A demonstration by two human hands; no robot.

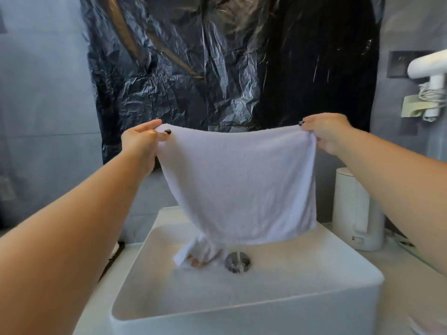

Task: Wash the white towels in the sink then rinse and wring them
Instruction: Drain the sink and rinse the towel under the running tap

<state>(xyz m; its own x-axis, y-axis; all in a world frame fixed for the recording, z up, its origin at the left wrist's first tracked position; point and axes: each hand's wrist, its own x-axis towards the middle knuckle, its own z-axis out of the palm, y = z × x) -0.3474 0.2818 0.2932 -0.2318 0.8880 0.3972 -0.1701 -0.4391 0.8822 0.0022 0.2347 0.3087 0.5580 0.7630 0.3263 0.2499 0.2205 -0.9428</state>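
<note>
Matt terry-cloth towel (242, 184), smooth glossy white sink (242, 317), shiny metal drain (238, 262), crinkled glossy black plastic sheet (217, 68)

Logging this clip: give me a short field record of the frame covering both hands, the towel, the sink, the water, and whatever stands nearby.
left hand: left hand pinches the towel's top left corner
right hand: right hand pinches the top right corner
towel: white towel spread wide, hanging over the basin, lower left corner trailing down into it
sink: white rectangular sink, metal drain in its floor
water: thin stream falling onto the drain
nearby: white kettle right of the sink; black plastic sheet behind
</note>
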